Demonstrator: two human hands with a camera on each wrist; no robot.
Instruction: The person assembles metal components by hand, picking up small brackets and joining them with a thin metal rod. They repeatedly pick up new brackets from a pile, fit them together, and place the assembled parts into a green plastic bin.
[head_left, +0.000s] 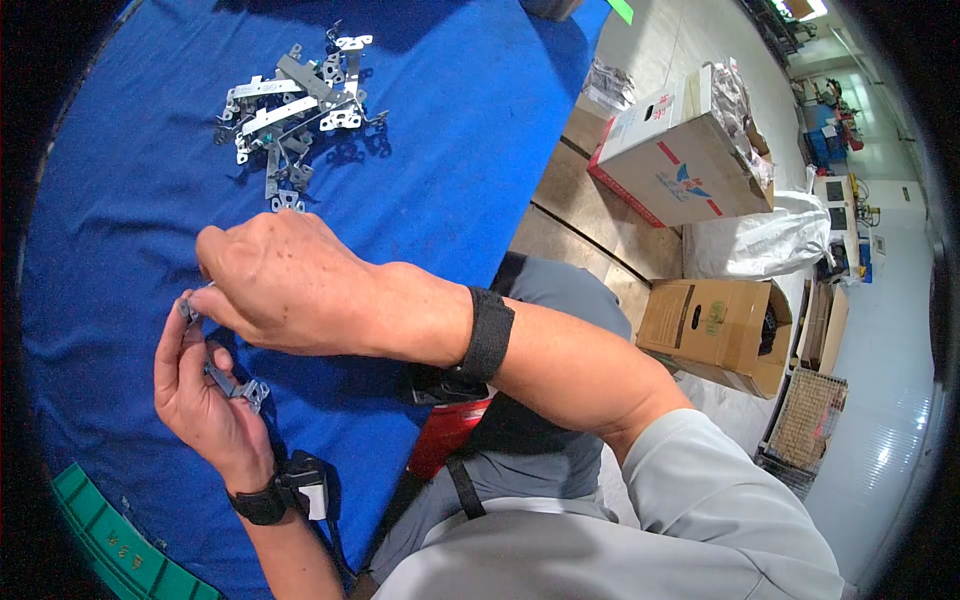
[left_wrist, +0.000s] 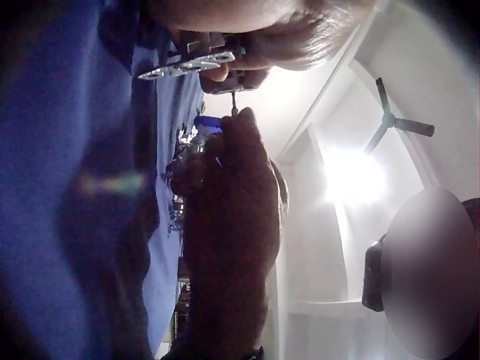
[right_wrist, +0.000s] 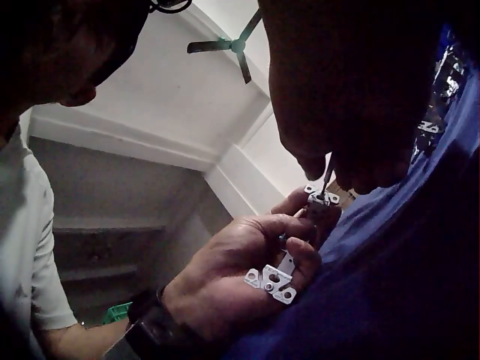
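Note:
My left hand (head_left: 205, 415) holds a metal bracket (head_left: 248, 391) along its palm and fingers. The bracket's flat end plate with round holes shows beside the palm in the right wrist view, and its other end sits at the fingertips. Above it, my right hand (head_left: 295, 285) is bent over with its fingers curled, pinching a thin metal-shafted tool (right_wrist: 328, 175). The shaft's tip is right at the bracket's far end, near a small holed plate. Its upper part is hidden inside the right hand, so I cannot tell its exact kind.
A pile of similar metal brackets (head_left: 275, 117) lies on the blue cloth (head_left: 440, 130) beyond the hands. At the near left corner stands a green tray (head_left: 125, 540). Cardboard boxes (head_left: 710, 330) and a white sack (head_left: 760, 240) stand on the floor at right.

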